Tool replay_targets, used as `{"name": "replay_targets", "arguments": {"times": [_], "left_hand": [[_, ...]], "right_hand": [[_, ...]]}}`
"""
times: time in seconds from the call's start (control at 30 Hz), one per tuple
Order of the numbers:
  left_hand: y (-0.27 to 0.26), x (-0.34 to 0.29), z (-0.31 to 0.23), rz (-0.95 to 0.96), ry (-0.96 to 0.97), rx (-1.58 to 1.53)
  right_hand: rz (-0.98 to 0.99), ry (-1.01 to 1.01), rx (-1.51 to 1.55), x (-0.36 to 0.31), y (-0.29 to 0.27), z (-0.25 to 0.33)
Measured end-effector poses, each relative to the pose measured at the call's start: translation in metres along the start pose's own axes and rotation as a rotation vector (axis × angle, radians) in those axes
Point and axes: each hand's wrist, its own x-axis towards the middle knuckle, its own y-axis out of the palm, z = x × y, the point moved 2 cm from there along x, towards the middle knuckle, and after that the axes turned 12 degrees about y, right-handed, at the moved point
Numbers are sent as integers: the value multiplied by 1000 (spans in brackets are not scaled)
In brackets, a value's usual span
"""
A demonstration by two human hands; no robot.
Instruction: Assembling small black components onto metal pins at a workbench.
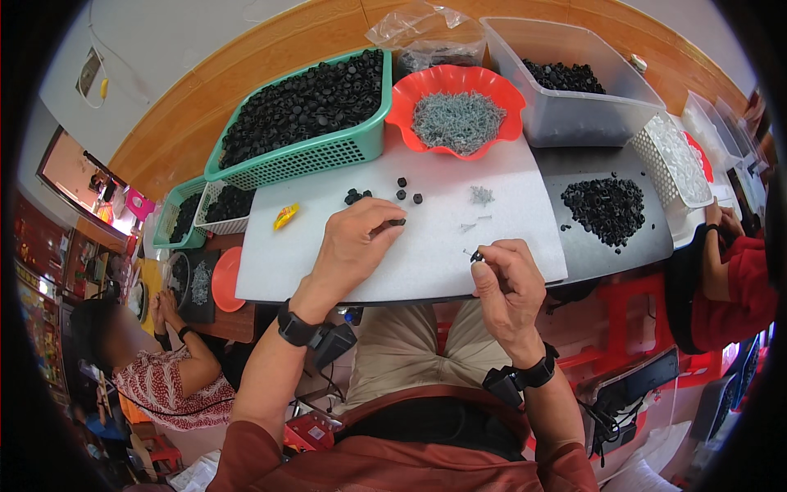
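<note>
My left hand point(352, 246) is closed, pinching a small black plastic piece point(397, 222) between thumb and fingers over the white foam sheet point(287, 258). Thumb and fingertips of my right hand point(512, 287) grip another small black plastic piece point(476, 257), near the sheet's front edge. A thin metal screw seems to stick out of that piece. Beyond my left hand lie several loose black pieces point(402, 194) and a small cluster of them point(357, 197). A little heap of silvery screws point(481, 195) sits past my right hand, with a few single screws point(468, 227) nearer.
Behind the sheet stand a green basket point(307, 156) of black caps, a red scalloped bowl point(399, 107) of screws and a clear bin point(574, 123). Black pieces point(607, 209) are heaped on the grey surface at right. A yellow packet point(285, 216) lies left. People sit on both sides.
</note>
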Motion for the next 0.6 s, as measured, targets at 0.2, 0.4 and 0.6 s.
{"name": "replay_targets", "arguments": {"times": [0.2, 0.4, 0.6], "left_hand": [[-1, -6, -8, -32, -223, -221], [5, -18, -8, -30, -389, -488], [13, -24, -17, -89, -472, -807]], "right_hand": [[-2, 8, 3, 0, 0, 0], [-1, 8, 0, 1, 0, 1], [2, 7, -9, 1, 1, 3]]}}
